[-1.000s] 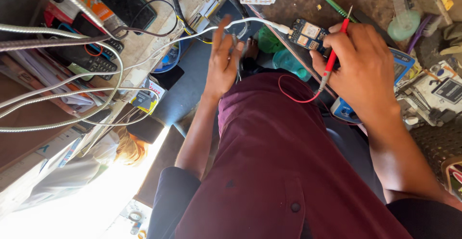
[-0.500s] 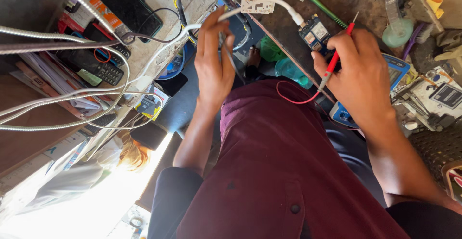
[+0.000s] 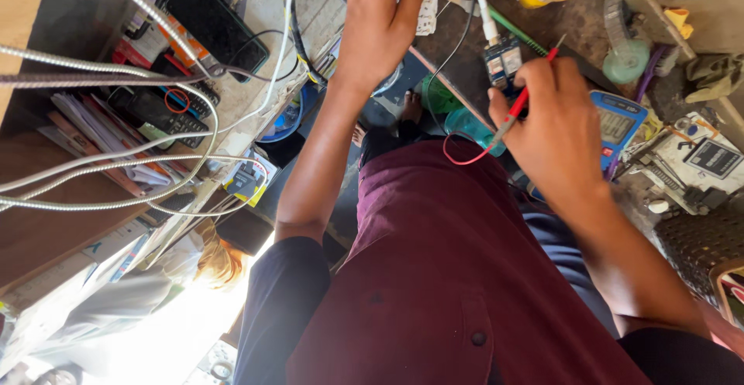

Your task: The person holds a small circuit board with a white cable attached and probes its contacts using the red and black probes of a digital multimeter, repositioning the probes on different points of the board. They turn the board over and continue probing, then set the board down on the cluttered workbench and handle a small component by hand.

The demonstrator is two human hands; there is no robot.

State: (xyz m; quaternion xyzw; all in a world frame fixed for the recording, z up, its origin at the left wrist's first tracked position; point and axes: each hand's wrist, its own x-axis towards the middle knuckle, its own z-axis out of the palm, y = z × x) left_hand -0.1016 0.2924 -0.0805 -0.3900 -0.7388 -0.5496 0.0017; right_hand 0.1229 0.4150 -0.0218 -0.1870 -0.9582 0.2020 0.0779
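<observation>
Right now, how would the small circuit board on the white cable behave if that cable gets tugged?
The small circuit board looks light and would probably slide or lift. The white cable curves loosely, so it seems floppy. The red probe in the right hand might slip off.
</observation>
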